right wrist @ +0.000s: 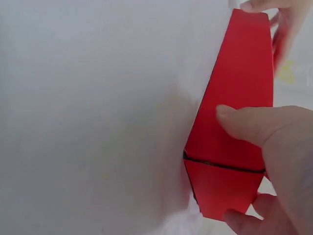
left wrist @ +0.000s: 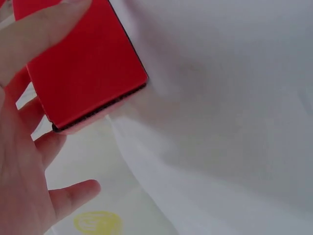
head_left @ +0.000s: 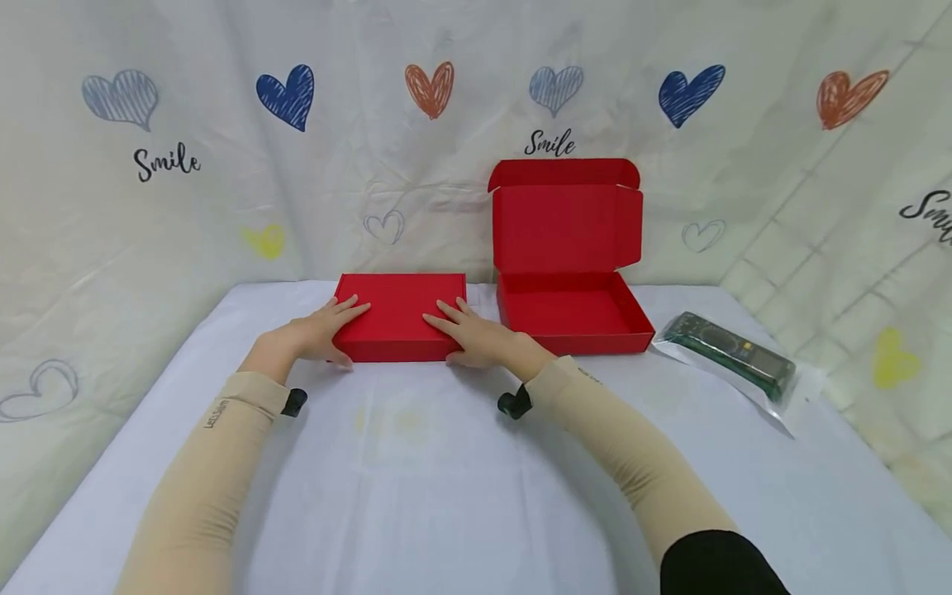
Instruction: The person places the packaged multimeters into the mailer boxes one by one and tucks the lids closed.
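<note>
A red cardboard box (head_left: 402, 310) with its lid down lies flat at the far side of the table, a hand at each end. My left hand (head_left: 321, 330) holds the left end, thumb on the front face and fingers spread over the top and end. In the left wrist view the thumb lies across the red front panel (left wrist: 93, 68), with the little finger standing off the box. My right hand (head_left: 482, 335) holds the right end. The right wrist view shows its thumb on the box's front side (right wrist: 234, 98) and other fingers by the end panel (right wrist: 225, 188).
Right of the held box stands a second red box (head_left: 576, 339), its lid raised against the backdrop. Farther right lies a long dark green item (head_left: 732, 351) in a clear plastic sleeve. A white cloth (head_left: 416, 496) covers the table; a heart-printed curtain (head_left: 476, 124) hangs behind.
</note>
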### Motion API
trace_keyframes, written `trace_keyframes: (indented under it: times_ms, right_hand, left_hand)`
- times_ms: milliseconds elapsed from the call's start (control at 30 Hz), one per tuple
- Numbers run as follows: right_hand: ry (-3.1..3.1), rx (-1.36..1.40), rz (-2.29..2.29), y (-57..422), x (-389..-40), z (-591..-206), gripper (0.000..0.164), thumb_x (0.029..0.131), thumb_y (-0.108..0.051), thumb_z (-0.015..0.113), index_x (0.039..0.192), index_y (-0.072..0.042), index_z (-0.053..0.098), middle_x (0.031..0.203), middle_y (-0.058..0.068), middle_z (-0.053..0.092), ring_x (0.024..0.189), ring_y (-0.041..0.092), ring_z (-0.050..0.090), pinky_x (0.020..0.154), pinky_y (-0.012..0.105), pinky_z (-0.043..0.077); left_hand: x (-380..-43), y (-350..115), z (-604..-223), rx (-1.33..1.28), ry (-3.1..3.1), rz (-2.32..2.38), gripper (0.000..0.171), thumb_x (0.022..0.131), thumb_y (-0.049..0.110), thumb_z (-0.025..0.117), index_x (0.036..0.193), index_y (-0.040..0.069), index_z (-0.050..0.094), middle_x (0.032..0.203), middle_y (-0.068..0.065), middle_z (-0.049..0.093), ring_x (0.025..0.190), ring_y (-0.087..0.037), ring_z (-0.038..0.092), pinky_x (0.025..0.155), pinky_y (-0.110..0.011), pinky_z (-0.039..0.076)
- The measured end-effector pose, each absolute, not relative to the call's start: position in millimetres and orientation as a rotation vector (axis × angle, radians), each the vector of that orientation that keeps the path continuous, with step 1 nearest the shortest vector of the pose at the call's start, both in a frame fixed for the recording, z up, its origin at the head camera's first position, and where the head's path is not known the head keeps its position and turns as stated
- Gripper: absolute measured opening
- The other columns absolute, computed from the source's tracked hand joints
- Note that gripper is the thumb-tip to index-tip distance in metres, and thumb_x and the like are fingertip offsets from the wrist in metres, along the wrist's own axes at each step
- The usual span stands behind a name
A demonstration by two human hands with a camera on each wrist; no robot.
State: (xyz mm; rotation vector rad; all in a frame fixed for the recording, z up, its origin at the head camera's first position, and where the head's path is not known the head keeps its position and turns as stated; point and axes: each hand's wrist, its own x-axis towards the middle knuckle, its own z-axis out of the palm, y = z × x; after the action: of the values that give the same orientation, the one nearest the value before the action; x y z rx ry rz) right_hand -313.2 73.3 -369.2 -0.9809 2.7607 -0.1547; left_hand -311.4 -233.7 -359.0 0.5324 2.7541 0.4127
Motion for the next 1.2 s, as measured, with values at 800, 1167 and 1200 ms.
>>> trace_keyframes:
  times_ms: [800,1167,1200]
  right_hand:
    - [2.863,-1.293,-0.455,125.5,-273.1,-341.5,0.053,0.101,-0.017,0.068,0.151,-0.013,0.053,0.15,0.005,0.055,0.138,0.024,0.051,0.109,0.041,0.046]
    - [2.96,-1.22,-0.588,165.4,-259.5,-321.8,0.057,0.099,-0.025,0.07,0.152,-0.015,0.052,0.15,0.009,0.054,0.137,0.029,0.049,0.109,0.049,0.045]
    - [2.972,-1.206,-0.604,169.9,-259.3,-319.6,0.057,0.099,-0.025,0.07,0.152,-0.015,0.051,0.15,0.009,0.053,0.137,0.03,0.049,0.109,0.049,0.045]
  left_hand:
    - [-298.4,-217.4,-333.9,0.474,2.918,0.642,0.074,0.1,0.036,0.065,0.162,0.014,0.031,0.156,-0.021,0.043,0.137,-0.046,0.044,0.105,-0.066,0.041]
    - [-292.3,-168.5,-332.9,0.467,3.018,0.906,0.068,0.102,0.039,0.062,0.161,0.017,0.035,0.156,-0.015,0.045,0.137,-0.04,0.046,0.107,-0.06,0.042]
    - [-291.8,-163.0,-332.3,0.468,3.024,0.942,0.068,0.102,0.039,0.062,0.161,0.018,0.035,0.156,-0.014,0.045,0.138,-0.039,0.046,0.107,-0.059,0.042]
